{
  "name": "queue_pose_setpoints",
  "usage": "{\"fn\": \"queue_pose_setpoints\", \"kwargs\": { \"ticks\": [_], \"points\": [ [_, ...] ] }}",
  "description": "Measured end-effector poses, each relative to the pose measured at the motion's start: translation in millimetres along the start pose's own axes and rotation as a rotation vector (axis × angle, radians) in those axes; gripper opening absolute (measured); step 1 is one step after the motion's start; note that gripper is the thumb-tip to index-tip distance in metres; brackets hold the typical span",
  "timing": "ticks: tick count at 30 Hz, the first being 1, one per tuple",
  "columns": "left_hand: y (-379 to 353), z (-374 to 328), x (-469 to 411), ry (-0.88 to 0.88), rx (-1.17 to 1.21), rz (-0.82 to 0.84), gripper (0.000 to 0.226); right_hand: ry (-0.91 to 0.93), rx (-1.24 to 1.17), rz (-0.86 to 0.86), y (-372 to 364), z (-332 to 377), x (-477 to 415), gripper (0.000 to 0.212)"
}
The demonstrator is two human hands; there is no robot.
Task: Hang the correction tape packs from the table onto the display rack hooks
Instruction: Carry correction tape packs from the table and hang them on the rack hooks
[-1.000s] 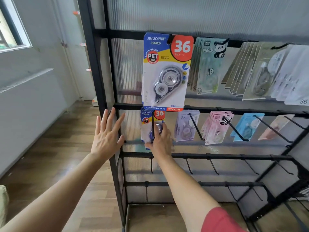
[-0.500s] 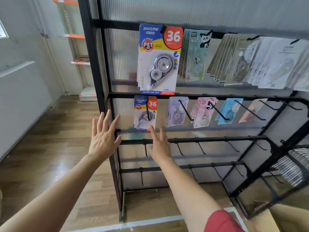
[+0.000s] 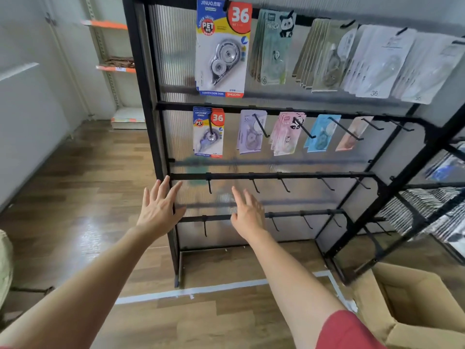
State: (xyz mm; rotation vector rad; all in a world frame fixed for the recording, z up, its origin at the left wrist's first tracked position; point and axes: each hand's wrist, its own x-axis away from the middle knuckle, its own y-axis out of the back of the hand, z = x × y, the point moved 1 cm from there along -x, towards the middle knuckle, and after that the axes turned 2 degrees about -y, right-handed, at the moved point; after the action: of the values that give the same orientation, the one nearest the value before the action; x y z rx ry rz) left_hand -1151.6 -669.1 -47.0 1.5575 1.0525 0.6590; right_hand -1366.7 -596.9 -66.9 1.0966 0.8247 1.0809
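Pretty bright, soft daylight. Shiny glare patch on the floor [image 3: 88, 230] down-left of the left fingers [image 3: 161, 191]; right fingers [image 3: 240, 197] blur a bit, rack [image 3: 143, 96] bends fisheye-style toward edges.

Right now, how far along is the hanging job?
Done: a stack of small blue packs hangs on the leftmost hook of the second rail, with other packs along the top two rails. In hand: nothing; the left hand and right hand are both open and empty before the rack. Left: the hooks on the third rail and the fourth are bare; the table is out of view.
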Motion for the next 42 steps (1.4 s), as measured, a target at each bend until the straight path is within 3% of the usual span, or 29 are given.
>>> {"fn": "queue_pose_setpoints", "kwargs": {
  "ticks": [9,18,26,35,42],
  "points": [
    [-12.3,-48.6,92.5,0.045,-0.127,0.049,0.073,0.014,0.087,0.012,4.7,-36.9,79.1,0.067],
    [-42.3,-87.5,264.8,0.346,-0.099,0.119,0.072,0.238,0.200,0.261,-21.0,-42.7,195.5,0.067],
    [-16.7,-47.9,431.4,0.740,-0.113,0.045,0.073,0.576,0.226,0.378,-51.8,60.0,286.5,0.068],
    [30.3,-0.3,634.7,1.068,-0.097,-0.025,0.071,0.920,0.315,0.444,-89.3,214.0,427.8,0.068],
    [68.8,48.1,790.0,1.317,-0.133,-0.131,0.071,1.163,0.237,0.449,-118.0,338.2,549.2,0.070]
  ]
}}
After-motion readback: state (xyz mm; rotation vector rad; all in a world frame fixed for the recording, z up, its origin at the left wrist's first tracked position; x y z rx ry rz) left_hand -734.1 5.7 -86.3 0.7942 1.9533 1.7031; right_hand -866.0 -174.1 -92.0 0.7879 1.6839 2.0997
